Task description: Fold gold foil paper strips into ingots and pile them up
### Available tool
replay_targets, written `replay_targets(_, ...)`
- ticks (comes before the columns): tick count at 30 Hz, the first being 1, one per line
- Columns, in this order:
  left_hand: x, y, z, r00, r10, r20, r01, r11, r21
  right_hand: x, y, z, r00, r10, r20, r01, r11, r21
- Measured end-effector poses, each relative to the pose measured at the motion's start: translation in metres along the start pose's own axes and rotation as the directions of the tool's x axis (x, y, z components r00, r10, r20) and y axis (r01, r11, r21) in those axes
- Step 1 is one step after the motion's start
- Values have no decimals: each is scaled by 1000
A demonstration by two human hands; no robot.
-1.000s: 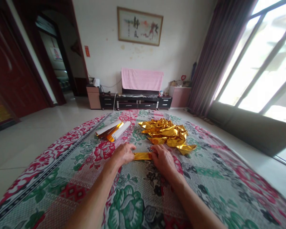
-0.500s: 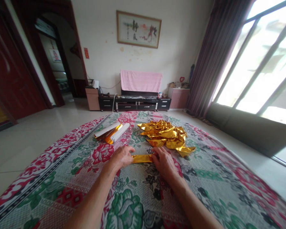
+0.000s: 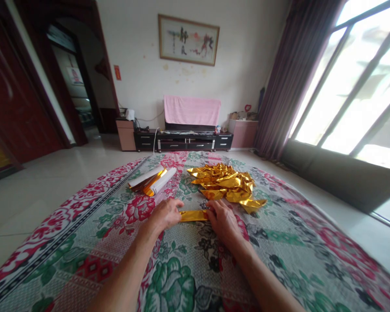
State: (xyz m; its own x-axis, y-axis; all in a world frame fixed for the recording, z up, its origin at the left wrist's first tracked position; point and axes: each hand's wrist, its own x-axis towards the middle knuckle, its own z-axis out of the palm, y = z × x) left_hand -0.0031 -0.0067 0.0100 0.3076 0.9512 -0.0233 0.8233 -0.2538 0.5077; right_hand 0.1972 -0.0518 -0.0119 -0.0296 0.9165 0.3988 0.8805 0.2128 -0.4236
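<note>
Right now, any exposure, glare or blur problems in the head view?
Head view: window blown out, red door in deep shade; broken highlights on the gold foil pile; wide-angle stretch, door and window frames leaning outward toward the sides; fine detail soft, so exact finger contact on the gold strip is hard to judge.
</note>
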Motion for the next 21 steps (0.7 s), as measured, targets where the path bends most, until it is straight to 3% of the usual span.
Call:
replay_targets(9, -1, -6, 0, 998, 52, -40, -55, 996, -67, -2, -2, 0, 1000, -11, -12, 11, 1000, -27)
replay_targets(21, 1, -9, -1, 1000, 14, 19, -12, 994, -109, -1, -2, -1, 999, -19, 28, 21, 999, -42)
